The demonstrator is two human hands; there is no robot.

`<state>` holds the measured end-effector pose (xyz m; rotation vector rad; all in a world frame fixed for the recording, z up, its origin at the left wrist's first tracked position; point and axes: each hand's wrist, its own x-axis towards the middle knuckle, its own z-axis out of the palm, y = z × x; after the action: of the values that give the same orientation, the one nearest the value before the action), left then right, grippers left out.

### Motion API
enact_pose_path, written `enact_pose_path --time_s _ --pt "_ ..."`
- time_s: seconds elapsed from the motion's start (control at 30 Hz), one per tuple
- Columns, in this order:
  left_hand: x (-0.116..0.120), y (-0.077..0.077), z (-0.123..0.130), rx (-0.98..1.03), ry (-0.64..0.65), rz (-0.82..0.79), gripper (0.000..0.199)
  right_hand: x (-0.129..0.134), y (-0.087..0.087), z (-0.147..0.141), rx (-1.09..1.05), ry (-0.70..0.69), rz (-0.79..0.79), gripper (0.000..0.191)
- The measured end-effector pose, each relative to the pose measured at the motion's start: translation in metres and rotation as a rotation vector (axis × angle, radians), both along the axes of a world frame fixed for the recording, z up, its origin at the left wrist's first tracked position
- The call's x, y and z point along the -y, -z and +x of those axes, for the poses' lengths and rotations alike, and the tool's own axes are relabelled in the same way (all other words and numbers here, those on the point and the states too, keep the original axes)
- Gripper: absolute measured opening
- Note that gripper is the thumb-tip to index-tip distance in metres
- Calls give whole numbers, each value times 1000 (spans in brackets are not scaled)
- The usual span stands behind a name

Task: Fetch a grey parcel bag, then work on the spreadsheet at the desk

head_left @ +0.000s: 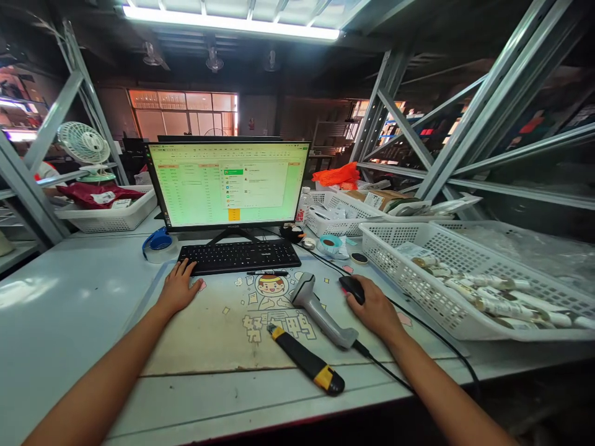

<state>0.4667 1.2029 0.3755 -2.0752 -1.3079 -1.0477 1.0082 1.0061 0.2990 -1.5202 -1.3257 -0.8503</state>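
Observation:
My left hand (179, 287) rests at the left end of the black keyboard (239, 256), fingers spread and fingertips at its edge. Under my right hand (374, 306) is a black computer mouse (352, 288), with the fingers curved over it. Between the hands a grey barcode scanner (323, 316) lies on the printed desk mat (199, 341), its cable running off to the right. Nearer the front edge lies a black and yellow utility knife (307, 360). A black pen (267, 273) sits just below the keyboard. The monitor (227, 186) behind shows a spreadsheet and a smaller window.
A white basket (395, 257) of small wrapped rolls stands at the right, with another basket (339, 224) behind it. Left of the keyboard is a tape dispenser (160, 244). A basket (109, 220) holding a red bag and a small fan (83, 142) are farther left. Metal shelf posts flank the table.

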Motion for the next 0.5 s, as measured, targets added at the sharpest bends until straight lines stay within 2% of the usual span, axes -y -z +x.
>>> enact_pose_path --time_s 0.23,0.5 --pt "3 -1 0 7 -3 -31 70 -3 3 2 32 -20 -61 55" --pt "7 -2 2 16 9 -44 68 -10 7 10 68 -50 -59 54"
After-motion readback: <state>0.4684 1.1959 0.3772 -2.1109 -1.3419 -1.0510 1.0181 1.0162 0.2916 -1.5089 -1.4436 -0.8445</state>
